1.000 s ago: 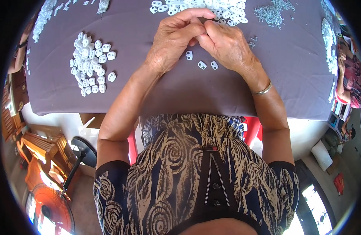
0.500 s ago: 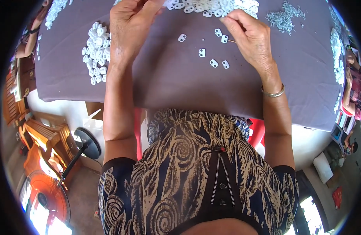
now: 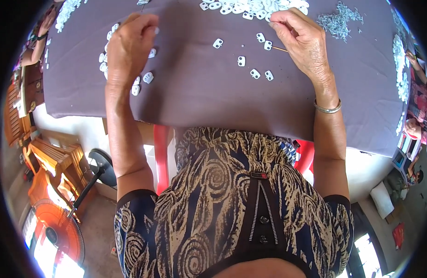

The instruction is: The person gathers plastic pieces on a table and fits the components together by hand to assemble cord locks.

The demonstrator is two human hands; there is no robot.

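Observation:
My left hand (image 3: 132, 48) is curled closed above a heap of small white plastic pieces (image 3: 103, 67) on the left of the cloth; whatever its fingers hold is hidden. Beside its wrist lies a loose white piece (image 3: 148, 77). My right hand (image 3: 303, 41), fingers pinched, has a thin brown stick (image 3: 280, 49) sticking out beneath it, the tip by a white two-holed piece (image 3: 268, 45). Its fingertips are at the edge of a large white heap (image 3: 250, 8). Several similar pieces, one of them a white piece (image 3: 241, 61), lie scattered between my hands.
A brown cloth (image 3: 195, 102) covers the table. Small metallic-looking bits (image 3: 340, 22) are heaped at the far right. More white pieces (image 3: 400, 65) line the right edge. Other people's arms (image 3: 35, 53) show at both sides. An orange fan (image 3: 58, 231) stands lower left.
My left hand has moved left and toward me, from the far middle to over the left heap. Loose white pieces now show beside it. My right hand has stayed nearly in place.

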